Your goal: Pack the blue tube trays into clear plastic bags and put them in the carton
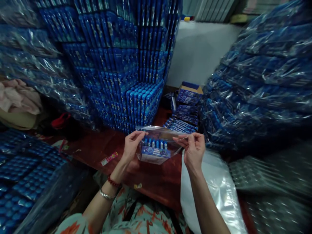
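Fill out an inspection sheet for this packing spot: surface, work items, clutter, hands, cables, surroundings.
Surface: dark red table, bare in the middle.
Work items: clear plastic bag held above the table, a row of blue boxes inside it.
Clutter: small pink wrapper and paper scraps on the table; stack of clear bags at the right edge.
Hands: left hand pinches the bag's left top corner; right hand pinches its right top edge.
Cables: nothing seen.
Surroundings: tall stacks of blue boxes behind; bagged blue packs piled right; pink cloth at left.
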`<control>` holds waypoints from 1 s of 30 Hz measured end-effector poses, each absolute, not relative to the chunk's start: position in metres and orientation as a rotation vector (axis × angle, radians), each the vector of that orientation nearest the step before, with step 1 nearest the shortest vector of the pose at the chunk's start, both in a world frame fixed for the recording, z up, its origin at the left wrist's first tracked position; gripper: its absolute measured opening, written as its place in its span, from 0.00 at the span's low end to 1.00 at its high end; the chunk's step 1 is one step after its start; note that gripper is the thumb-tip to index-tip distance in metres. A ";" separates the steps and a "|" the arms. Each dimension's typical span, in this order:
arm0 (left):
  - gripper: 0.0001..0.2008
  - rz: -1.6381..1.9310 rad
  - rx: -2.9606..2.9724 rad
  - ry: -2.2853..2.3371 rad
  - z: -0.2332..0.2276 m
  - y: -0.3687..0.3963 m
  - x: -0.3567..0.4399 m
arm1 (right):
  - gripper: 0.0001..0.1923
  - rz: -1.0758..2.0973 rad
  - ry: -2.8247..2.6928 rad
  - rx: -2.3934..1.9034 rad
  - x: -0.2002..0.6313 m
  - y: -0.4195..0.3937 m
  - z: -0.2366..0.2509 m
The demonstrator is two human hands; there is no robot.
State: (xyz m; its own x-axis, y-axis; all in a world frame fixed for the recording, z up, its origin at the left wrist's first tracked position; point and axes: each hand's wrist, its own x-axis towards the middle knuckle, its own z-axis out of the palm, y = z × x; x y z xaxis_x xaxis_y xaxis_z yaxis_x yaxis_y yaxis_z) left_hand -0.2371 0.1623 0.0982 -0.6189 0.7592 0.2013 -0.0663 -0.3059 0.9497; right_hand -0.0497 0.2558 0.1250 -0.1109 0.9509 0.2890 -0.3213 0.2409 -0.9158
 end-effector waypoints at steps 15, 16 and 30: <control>0.13 2.012 1.146 1.495 0.122 0.167 -0.239 | 0.16 -0.437 -2.346 -0.315 -0.112 0.232 0.162; 0.13 1.991 1.185 1.526 0.122 0.166 -0.241 | 0.15 -0.464 -2.376 -0.291 -0.117 0.233 0.163; 0.14 1.911 1.161 1.380 0.126 0.156 -0.242 | 0.17 0.342 -1.415 -0.721 -0.054 0.324 0.227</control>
State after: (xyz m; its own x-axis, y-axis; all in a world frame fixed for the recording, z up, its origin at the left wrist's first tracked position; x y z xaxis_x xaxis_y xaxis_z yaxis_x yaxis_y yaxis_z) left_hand -0.2421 0.1560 0.1258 -0.5056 0.7917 0.3429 0.0765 -0.3548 0.9318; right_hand -0.0542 0.3242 0.2266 0.1535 0.6176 0.7713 0.1974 0.7457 -0.6364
